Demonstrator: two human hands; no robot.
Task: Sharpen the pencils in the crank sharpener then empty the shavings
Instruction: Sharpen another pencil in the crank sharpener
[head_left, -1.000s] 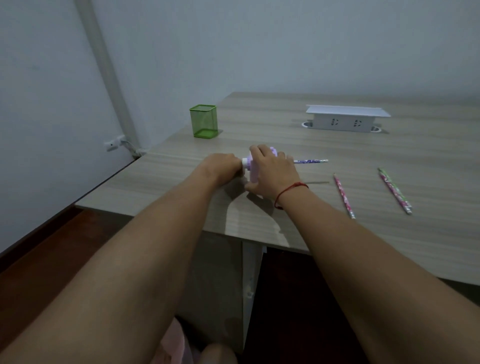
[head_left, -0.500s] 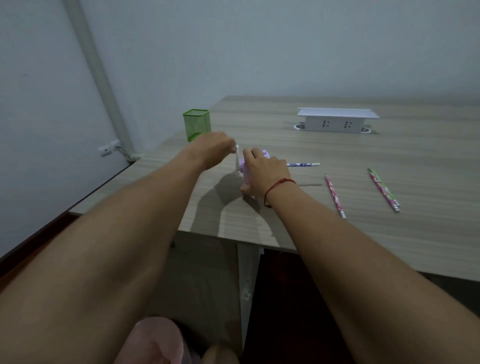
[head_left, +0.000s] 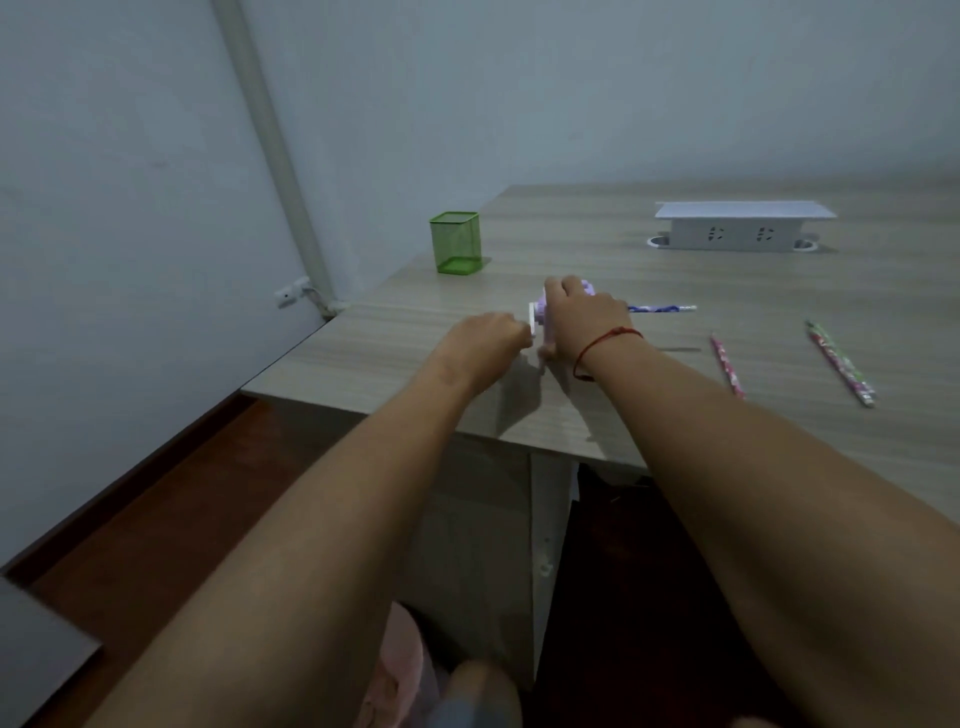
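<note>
Two-handed on small lilac plastic crank sharpener (head_left: 540, 313), near left on wood-grain counter (head_left: 571, 249): right hand (head_left: 587, 318) curled over body, left hand (head_left: 488, 340) curled round white crank handle (head_left: 532, 321). Probably light, slide-prone; needs firm downward hold. Blue patterned pencil (head_left: 660, 309) stiff, protruding right.

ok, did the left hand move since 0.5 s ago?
Yes. The left hand, holding the crank, was up beside the green cup. Now it is lower and farther from the cup, level with the sharpener.
</note>
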